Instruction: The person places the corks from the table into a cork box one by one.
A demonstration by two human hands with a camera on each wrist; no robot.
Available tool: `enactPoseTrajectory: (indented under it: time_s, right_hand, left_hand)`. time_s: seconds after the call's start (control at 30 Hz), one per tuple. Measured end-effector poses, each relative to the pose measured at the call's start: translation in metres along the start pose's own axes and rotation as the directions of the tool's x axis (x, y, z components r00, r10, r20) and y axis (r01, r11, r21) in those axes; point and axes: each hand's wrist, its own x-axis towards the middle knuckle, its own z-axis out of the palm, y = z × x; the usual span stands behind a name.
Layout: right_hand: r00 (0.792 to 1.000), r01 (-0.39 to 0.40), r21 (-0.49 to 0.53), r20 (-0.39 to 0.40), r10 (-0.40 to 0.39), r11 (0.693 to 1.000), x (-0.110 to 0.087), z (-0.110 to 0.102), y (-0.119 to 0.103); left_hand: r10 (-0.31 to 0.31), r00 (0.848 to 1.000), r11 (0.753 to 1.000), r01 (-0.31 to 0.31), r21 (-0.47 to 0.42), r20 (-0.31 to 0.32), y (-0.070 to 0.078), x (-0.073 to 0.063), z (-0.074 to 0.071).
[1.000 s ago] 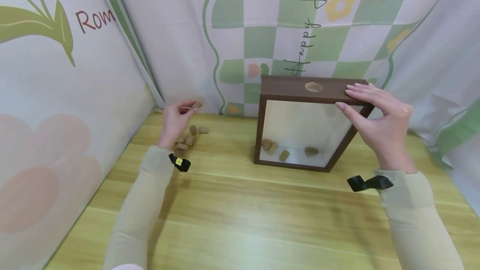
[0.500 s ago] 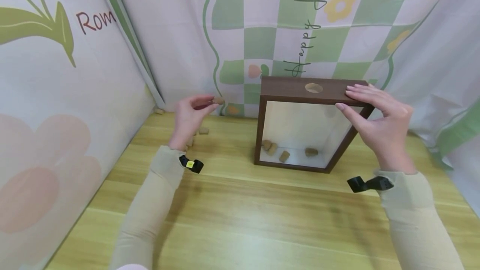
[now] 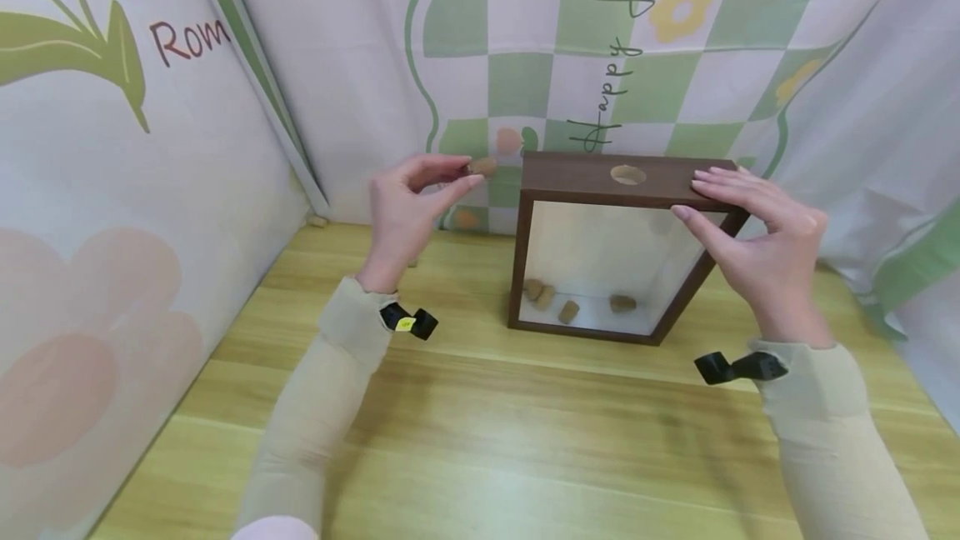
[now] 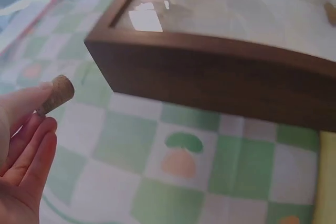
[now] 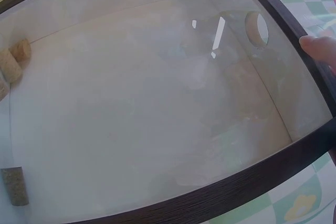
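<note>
My left hand (image 3: pixel 408 211) pinches a cork (image 3: pixel 482 167) between thumb and fingertips, raised beside the left end of the box. In the left wrist view the cork (image 4: pixel 62 91) sticks out past the thumb tip. The box (image 3: pixel 573 172) is upright, with a dark wooden frame, a clear front and a round hole (image 3: pixel 628 175) in its top. Several corks (image 3: pixel 569 312) lie inside on its floor. My right hand (image 3: pixel 776 244) rests on the box's top right corner, fingers straight along the top and thumb on the front edge.
One cork (image 3: pixel 318 222) lies on the wooden table (image 3: pixel 480 440) at the back left corner. Another cork (image 3: pixel 412 262) peeks out behind my left wrist. A checked curtain (image 3: pixel 517 90) hangs close behind the box. A printed white curtain (image 3: pixel 112 273) borders the left side.
My left hand has carried the cork up and rightward from the table's back left toward the box. It now covers most of the loose corks there. My right hand has stayed on the box.
</note>
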Motion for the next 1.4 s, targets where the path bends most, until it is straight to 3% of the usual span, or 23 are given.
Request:
enactPoseTrajectory:
  time_s: [0.23,0.4,0.67,0.77,0.97,1.23,1.4]
  right_hand:
    - [1.000,0.007,-0.007,-0.001,-0.007,1.000,0.001,0.000,-0.007]
    - [1.000,0.013,-0.010,-0.006,-0.014,1.000,0.003,0.000,-0.021]
    - [1.000,0.011,-0.012,-0.006,-0.011,1.000,0.003,0.000,-0.017]
    - [1.000,0.002,-0.020,-0.003,-0.002,1.000,0.001,0.000,-0.008]
    - [1.000,0.004,-0.022,0.002,-0.004,1.000,-0.001,-0.002,0.005]
    - [1.000,0.012,-0.018,0.008,-0.012,1.000,-0.001,-0.002,0.006]
    - [1.000,0.010,-0.022,0.007,-0.010,1.000,0.000,-0.002,-0.001]
  left_hand:
    - [0.069,0.997,0.994,-0.066,-0.082,0.036,0.021,0.012,0.024]
    - [0.106,0.992,0.992,-0.101,-0.078,0.069,0.031,0.020,0.042]
    - [0.047,0.987,0.999,-0.047,-0.002,0.151,0.044,0.034,0.072]
    - [0.053,0.982,0.998,-0.060,0.029,0.180,0.044,0.038,0.081]
    - [0.065,0.959,0.987,-0.103,0.125,0.277,0.043,0.046,0.098]
    - [0.005,0.913,0.956,-0.123,0.265,0.408,0.047,0.053,0.114]
    - [-0.019,0.889,0.930,-0.153,0.335,0.458,0.046,0.057,0.119]
